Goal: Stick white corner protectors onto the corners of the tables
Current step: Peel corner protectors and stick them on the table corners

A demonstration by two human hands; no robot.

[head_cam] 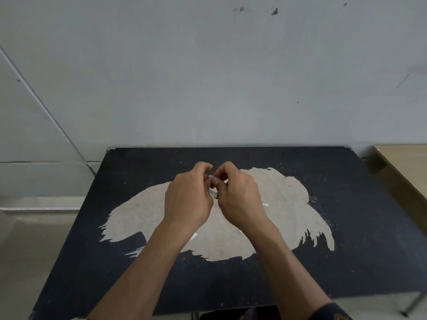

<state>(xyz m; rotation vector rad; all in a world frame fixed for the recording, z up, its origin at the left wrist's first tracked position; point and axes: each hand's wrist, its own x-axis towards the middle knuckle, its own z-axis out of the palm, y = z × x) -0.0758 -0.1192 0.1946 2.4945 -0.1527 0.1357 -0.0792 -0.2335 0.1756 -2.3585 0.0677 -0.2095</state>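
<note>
Both bare forearms reach forward from the lower edge and come close together at the wrists. The left hand (188, 199) and the right hand (240, 197) are side by side, backs turned up, fingers curled inward. Their fingertips meet, and both hands pinch a small white piece (213, 194) between them.

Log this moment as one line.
left hand: pinches white corner protector | right hand: pinches it too | where: above black table | stuck on: not yet
</note>
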